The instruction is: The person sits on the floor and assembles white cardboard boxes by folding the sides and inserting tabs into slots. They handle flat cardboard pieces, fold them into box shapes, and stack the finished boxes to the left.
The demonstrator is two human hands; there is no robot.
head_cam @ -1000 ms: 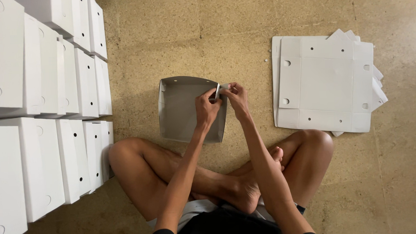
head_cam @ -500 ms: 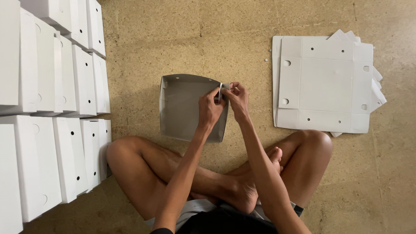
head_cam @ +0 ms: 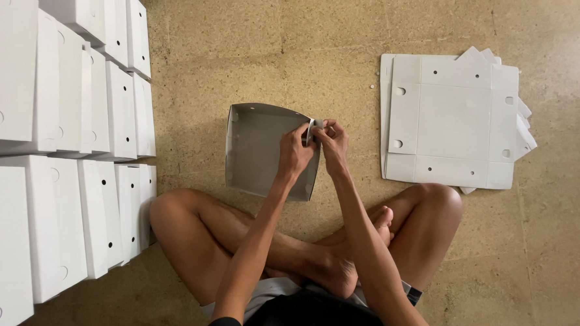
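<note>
Fingers (head_cam: 307,131) pinching box corner (head_cam: 312,124)

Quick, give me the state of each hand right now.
Left hand: closed, pinching the right wall of the half-folded box.
Right hand: closed, pinching the same wall's flap.

folded boxes (head_cam: 62,160) left | tray (head_cam: 257,151) centre | flat sheets (head_cam: 451,120) right
</note>
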